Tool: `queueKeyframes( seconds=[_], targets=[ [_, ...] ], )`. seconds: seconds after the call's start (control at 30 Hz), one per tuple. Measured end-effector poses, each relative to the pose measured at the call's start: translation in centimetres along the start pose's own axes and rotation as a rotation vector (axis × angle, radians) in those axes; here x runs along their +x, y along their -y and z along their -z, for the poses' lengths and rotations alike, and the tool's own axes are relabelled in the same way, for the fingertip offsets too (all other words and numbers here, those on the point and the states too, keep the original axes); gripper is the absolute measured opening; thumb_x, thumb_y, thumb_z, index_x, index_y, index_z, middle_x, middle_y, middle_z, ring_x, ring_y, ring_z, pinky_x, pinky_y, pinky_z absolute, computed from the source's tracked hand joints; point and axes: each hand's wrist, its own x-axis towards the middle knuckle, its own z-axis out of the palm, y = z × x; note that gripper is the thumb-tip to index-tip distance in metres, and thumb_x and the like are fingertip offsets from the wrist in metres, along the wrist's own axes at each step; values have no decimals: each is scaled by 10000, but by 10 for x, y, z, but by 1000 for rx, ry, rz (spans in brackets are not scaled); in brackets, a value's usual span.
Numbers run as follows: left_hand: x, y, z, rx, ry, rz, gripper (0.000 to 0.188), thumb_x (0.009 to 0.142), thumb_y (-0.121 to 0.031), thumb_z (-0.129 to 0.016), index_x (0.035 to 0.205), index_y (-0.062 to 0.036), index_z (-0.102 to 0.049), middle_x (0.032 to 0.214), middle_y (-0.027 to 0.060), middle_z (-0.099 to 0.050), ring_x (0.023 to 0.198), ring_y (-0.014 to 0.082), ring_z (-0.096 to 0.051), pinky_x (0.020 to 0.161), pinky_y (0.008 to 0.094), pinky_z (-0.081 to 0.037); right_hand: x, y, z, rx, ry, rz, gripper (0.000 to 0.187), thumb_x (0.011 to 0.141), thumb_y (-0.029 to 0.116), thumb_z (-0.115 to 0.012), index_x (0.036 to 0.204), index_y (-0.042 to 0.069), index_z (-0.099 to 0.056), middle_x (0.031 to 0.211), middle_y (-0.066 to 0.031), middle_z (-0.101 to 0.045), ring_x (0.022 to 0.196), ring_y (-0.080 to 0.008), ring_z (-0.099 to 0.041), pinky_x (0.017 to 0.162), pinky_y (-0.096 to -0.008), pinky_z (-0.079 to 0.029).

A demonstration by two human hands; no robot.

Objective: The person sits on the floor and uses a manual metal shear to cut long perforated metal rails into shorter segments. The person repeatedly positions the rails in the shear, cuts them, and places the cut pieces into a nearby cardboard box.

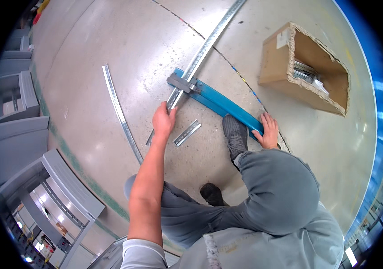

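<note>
A long slotted metal DIN rail (pixel 207 47) runs from the far edge through the dark grey jaw (pixel 181 83) of a blue rail cutter (pixel 220 99) on the floor. My left hand (pixel 163 120) is closed around the rail's near end, just this side of the jaw. My right hand (pixel 269 130) grips the cutter's blue bar at its right end, thumb on the near side and fingers over the top. Below the jaw lies a short cut rail piece (pixel 187 132). Another short piece (pixel 150 137) shows partly beside my left wrist.
A second long rail (pixel 119 110) lies at the left, its near end hidden by my arm. An open cardboard box (pixel 274 60) with metal pieces inside stands at the right. Grey cabinet frames (pixel 73 186) line the left side. My shoe (pixel 235 136) is against the cutter.
</note>
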Motion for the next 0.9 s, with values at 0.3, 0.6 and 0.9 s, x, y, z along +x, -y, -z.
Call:
queueKeyframes(
  seconds=[0.3,0.6,0.9],
  targets=[
    [-1,7,1,-29,-48,4,416,923,-377,-711,1150,-45,-603,950,227,-693,919,433,-673,801,511,-521,8,13,60,82,389,-46,592,883,342,-769,1360,32,-600,1324,-225,-651,1217,-378,-628,993,-414,-503],
    [8,25,0,-112,20,-51,431,922,-367,-721,1150,-30,-580,962,225,-697,926,431,-669,805,500,-516,89,127,316,559,886,-189,663,891,104,-721,1510,53,-490,899,-126,-698,766,-186,-639,727,-371,-524],
    [5,31,2,-133,0,-42,436,922,-379,-724,1156,-37,-589,946,212,-701,912,420,-673,803,490,-520,119,166,321,-33,950,141,734,849,166,-699,1529,57,-443,971,-217,-707,870,-392,-687,801,-475,-539]
  ],
)
